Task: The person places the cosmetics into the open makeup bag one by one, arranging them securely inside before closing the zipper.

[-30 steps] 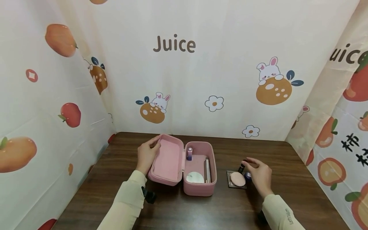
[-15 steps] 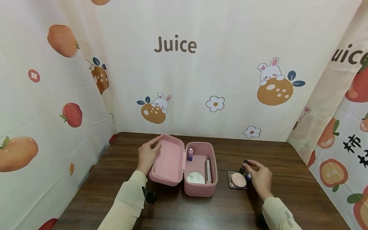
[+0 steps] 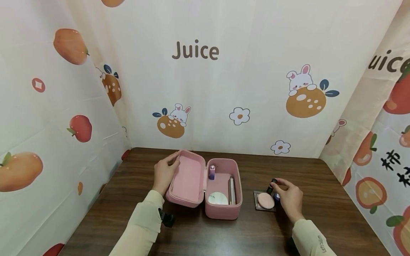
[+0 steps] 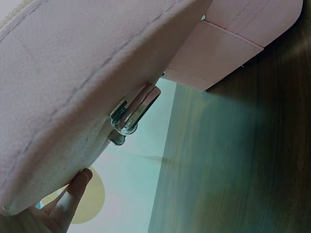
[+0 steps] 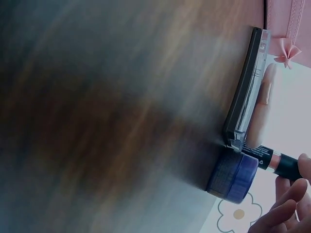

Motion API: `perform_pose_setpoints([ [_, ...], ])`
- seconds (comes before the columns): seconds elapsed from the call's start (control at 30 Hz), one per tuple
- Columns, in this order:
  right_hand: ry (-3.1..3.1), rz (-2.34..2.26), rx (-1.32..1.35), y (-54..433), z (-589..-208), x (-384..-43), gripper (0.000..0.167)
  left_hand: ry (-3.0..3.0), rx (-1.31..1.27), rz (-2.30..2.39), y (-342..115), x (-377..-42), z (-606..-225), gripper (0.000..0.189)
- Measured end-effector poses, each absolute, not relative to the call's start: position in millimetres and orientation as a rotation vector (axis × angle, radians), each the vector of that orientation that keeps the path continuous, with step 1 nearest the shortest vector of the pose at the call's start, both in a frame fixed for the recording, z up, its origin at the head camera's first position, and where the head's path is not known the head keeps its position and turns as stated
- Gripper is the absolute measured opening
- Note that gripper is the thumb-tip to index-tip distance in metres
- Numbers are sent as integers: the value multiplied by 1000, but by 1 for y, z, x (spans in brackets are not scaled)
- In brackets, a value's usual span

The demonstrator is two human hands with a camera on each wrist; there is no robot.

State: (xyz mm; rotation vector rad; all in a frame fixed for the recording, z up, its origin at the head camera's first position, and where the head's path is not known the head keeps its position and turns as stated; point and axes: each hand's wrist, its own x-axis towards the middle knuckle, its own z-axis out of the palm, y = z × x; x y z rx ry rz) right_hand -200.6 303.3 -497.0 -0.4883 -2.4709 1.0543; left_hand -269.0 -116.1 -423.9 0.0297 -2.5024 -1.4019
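Note:
My left hand [image 3: 164, 173] grips the outer edge of the lid [image 3: 188, 177] of a pink makeup case [image 3: 224, 212], thumb over the edge. In the left wrist view its fingertips [image 4: 80, 182] press the lid near a metal clasp [image 4: 129, 114]. Off to the right, my right hand [image 3: 290, 197] pinches the cap of a small black lipstick [image 3: 270, 188]. The right wrist view shows a pinkish band between the lipstick's black cap [image 5: 288, 167] and its body. Beside it are a blue round jar [image 5: 233, 175] and a clear-and-black compact [image 5: 248, 87] with a pale puff [image 5: 261, 109] on top.
Inside the case lie a purple tube [image 3: 212, 172], a white round compact [image 3: 217, 198] and slim pens [image 3: 232, 190]. The brown wooden table [image 3: 256, 234] ends at a printed curtain [image 3: 205, 81] behind and at both sides.

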Motion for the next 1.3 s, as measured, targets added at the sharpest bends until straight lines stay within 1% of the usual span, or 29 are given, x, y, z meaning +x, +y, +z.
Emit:
perform_pose_setpoints([
  [0.27,-2478,1059,-470,303,-496,-199,29,-2515,45,-1405,-116,-268,-425,37],
  [0.57,-2471,1034,-483,306,-492,-204,25,-2507,37,-1411,-117,-270,-424,37],
  [1.3,-2475,1035,-452,301,-483,-210,26,-2500,39,-1405,-117,-271,-426,38],
])
